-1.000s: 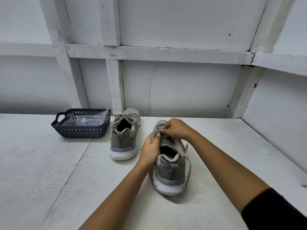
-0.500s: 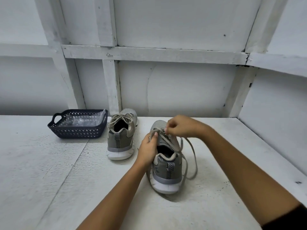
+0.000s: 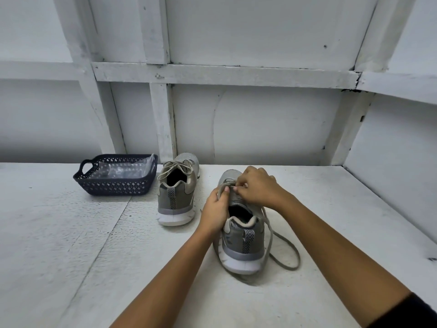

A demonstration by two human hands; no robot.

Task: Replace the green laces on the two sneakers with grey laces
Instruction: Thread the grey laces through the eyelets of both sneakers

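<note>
Two grey sneakers stand heel-toward-me on the white table. The left sneaker (image 3: 176, 192) has its grey lace tied in a bow. The right sneaker (image 3: 241, 235) is under both my hands. My left hand (image 3: 216, 210) holds the shoe's left side, thumb up by the eyelets, pinching the grey lace (image 3: 283, 254). My right hand (image 3: 257, 185) is curled over the tongue and pinches the lace near the top eyelets. Loose lace ends trail off the shoe's right side and loop on the table. No green lace shows.
A dark blue perforated basket (image 3: 113, 185) with crinkled clear plastic inside sits at the back left, close to the left sneaker. A white panelled wall (image 3: 260, 124) closes the back and the right side. The table (image 3: 71, 256) is rough white board.
My right hand has come down from a raised pull back onto the tongue. The lace loop has dropped and now lies wider on the table at the right.
</note>
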